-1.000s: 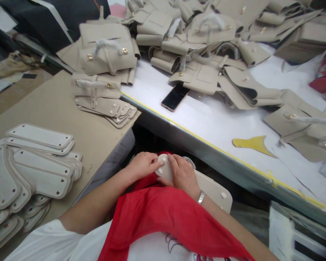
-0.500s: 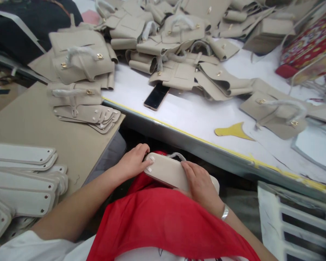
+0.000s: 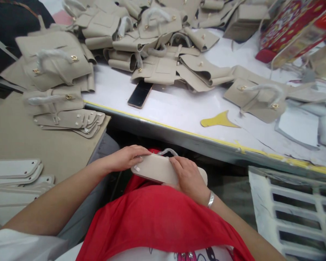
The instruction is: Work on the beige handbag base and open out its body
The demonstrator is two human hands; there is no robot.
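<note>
A beige handbag (image 3: 159, 169) rests on my lap, with a long rounded flat panel facing up. Its plastic-wrapped handle (image 3: 168, 151) sticks out on the far side. Near the panel's left end is a small white square patch (image 3: 137, 168). My left hand (image 3: 130, 157) lies over the far left edge, fingers together and pressed against the bag. Around the right half, my right hand (image 3: 188, 175) grips it, thumb mostly hidden underneath.
Beige bag pieces (image 3: 152, 69) lie heaped along the white table (image 3: 176, 112), near a phone (image 3: 140, 94) and a yellow scrap (image 3: 220, 119). Panels (image 3: 62, 119) and white strips (image 3: 13, 168) are stacked at left. A white slatted frame (image 3: 263, 203) stands at right.
My left hand has slid from the panel's left end onto its far edge, partly covering the patches. My right hand keeps its grip. The whole view has shifted a little.
</note>
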